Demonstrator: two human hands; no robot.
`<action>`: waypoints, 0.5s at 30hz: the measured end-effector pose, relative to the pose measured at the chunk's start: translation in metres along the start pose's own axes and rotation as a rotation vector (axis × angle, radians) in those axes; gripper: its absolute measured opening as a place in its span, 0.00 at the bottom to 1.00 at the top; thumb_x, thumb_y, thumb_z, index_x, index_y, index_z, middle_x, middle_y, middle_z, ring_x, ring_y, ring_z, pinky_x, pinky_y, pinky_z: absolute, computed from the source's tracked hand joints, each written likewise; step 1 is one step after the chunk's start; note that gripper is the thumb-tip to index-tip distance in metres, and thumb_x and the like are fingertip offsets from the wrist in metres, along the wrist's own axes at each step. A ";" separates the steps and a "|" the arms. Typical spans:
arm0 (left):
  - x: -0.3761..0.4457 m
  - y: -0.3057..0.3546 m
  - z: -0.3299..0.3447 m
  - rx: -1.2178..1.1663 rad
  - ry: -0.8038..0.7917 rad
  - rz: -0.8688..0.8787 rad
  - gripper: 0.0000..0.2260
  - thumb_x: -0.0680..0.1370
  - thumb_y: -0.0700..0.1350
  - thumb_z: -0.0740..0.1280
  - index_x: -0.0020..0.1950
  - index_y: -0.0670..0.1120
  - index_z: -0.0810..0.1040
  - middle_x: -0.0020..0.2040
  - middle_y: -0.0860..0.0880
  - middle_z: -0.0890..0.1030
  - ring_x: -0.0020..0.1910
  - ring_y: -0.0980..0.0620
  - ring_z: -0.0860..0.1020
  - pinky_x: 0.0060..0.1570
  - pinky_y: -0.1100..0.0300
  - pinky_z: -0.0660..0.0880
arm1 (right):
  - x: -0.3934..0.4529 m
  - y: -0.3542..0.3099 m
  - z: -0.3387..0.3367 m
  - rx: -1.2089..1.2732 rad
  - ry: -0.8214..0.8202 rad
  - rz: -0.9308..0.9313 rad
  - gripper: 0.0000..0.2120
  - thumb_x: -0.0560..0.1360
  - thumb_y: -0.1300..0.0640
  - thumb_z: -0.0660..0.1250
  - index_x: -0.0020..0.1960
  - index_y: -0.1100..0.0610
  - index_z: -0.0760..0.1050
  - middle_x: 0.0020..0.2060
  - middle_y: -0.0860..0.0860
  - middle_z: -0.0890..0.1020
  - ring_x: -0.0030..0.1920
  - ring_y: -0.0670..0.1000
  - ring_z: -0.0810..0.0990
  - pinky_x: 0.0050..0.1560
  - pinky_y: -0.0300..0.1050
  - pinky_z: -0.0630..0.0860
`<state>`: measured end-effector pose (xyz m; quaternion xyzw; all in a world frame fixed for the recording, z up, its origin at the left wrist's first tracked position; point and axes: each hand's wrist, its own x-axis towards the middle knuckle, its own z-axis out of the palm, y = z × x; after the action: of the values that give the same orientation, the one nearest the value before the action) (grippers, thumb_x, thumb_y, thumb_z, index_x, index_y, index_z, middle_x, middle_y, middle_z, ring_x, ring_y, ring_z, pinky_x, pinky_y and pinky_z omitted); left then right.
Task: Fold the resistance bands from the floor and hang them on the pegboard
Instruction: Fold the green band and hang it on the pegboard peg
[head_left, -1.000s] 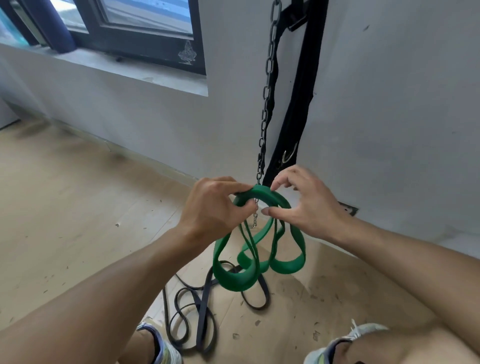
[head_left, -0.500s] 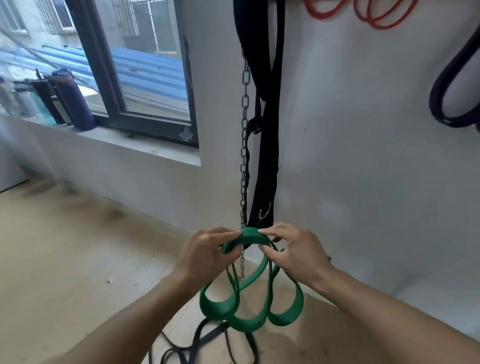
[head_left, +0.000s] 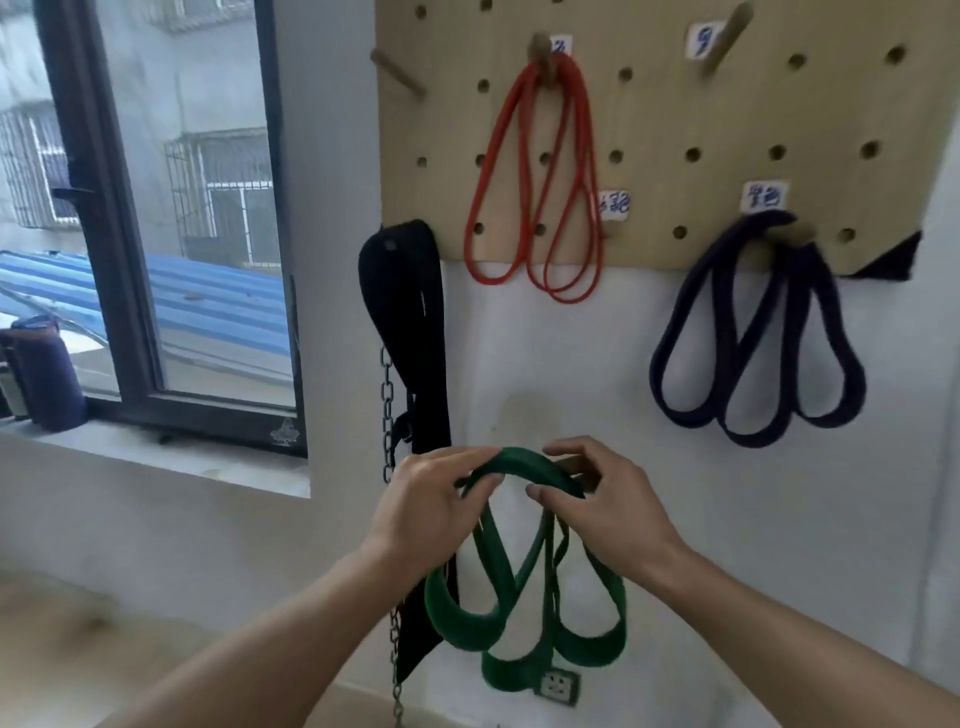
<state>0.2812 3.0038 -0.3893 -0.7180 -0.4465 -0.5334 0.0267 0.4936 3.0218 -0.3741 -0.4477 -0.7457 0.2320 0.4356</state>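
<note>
A folded green resistance band (head_left: 524, 467) hangs in several loops from both my hands, in front of the white wall. My left hand (head_left: 431, 514) grips its top on the left and my right hand (head_left: 602, 509) pinches it on the right. Above them is the wooden pegboard (head_left: 675, 104). A thin red band (head_left: 540, 176) hangs from an upper peg and a wide purple band (head_left: 753, 332) from a lower right peg. A bare peg (head_left: 609, 224) under a label sticks out between them.
A black belt (head_left: 410, 332) with a metal chain (head_left: 387, 410) hangs on the wall left of my hands. Two more bare pegs (head_left: 397, 73) stand at the pegboard's top. A window (head_left: 156, 208) and a dark bottle (head_left: 44, 369) on its sill are at left. A wall socket (head_left: 558, 686) sits low.
I have raised the green band off the floor area and my view has tilted up from the floor to the pegboard. Both hands keep their hold on the band's top.
</note>
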 end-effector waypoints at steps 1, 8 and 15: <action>0.011 0.007 0.001 0.011 0.004 0.024 0.12 0.76 0.43 0.75 0.60 0.49 0.85 0.51 0.56 0.87 0.46 0.61 0.84 0.49 0.57 0.83 | 0.005 -0.005 -0.009 0.006 0.027 -0.012 0.16 0.73 0.48 0.79 0.58 0.42 0.78 0.48 0.40 0.86 0.49 0.36 0.83 0.49 0.32 0.79; 0.086 0.058 -0.007 0.118 0.080 0.153 0.11 0.79 0.46 0.71 0.61 0.49 0.84 0.54 0.55 0.85 0.51 0.58 0.82 0.55 0.56 0.81 | 0.042 -0.056 -0.074 0.094 0.181 -0.073 0.12 0.71 0.49 0.81 0.52 0.44 0.82 0.45 0.43 0.86 0.46 0.37 0.84 0.44 0.32 0.78; 0.148 0.104 -0.017 0.086 0.214 0.171 0.12 0.80 0.49 0.70 0.62 0.52 0.84 0.54 0.56 0.84 0.52 0.55 0.81 0.54 0.52 0.80 | 0.066 -0.103 -0.116 0.354 0.312 -0.168 0.08 0.72 0.54 0.80 0.51 0.46 0.86 0.45 0.42 0.89 0.48 0.41 0.87 0.54 0.40 0.84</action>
<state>0.3431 3.0234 -0.2200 -0.6906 -0.4007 -0.5831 0.1500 0.5311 3.0234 -0.2096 -0.3312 -0.6518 0.2500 0.6348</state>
